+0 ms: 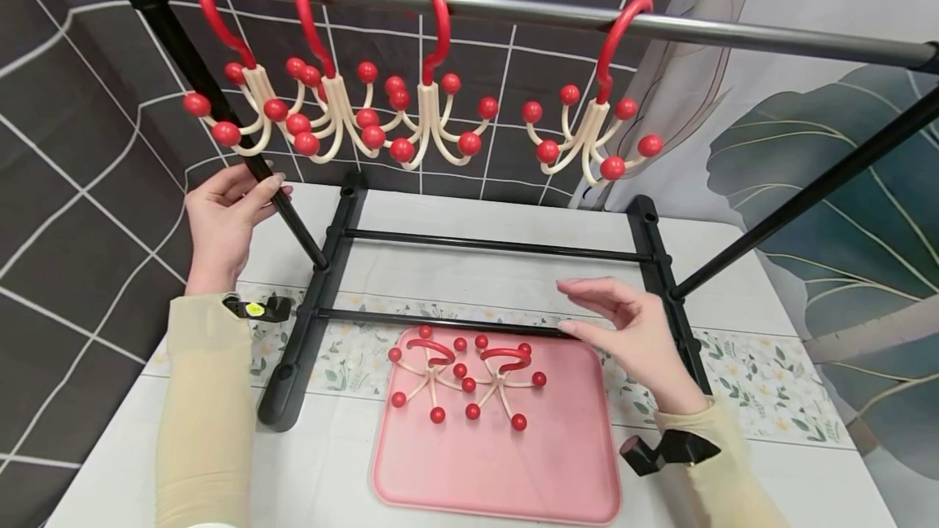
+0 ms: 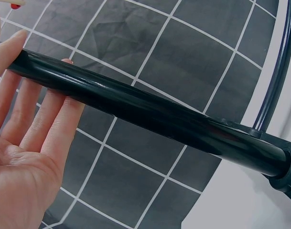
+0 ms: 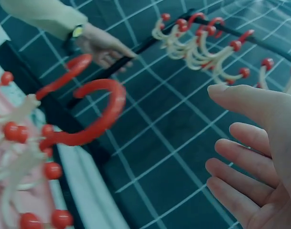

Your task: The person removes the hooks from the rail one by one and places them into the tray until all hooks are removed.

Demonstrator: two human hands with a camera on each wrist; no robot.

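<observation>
Your left hand (image 1: pixel 220 222) is gripping the rack's left black post (image 1: pixel 299 228), the thumb pressing one side and the fingers the other. Your right hand (image 1: pixel 634 328) is hovering, its fingers loosely bent and well apart from the thumb, gripping nothing. Above your hands, four red-hooked hangers (image 1: pixel 428 104) are hanging from the top rail (image 1: pixel 528 11), three of them bunching toward your left hand's side. Two loose hangers (image 1: pixel 500 381) are lying left of your right hand, on a pink tray (image 1: pixel 499 475) that is resting on the worktop (image 1: pixel 330 463).
</observation>
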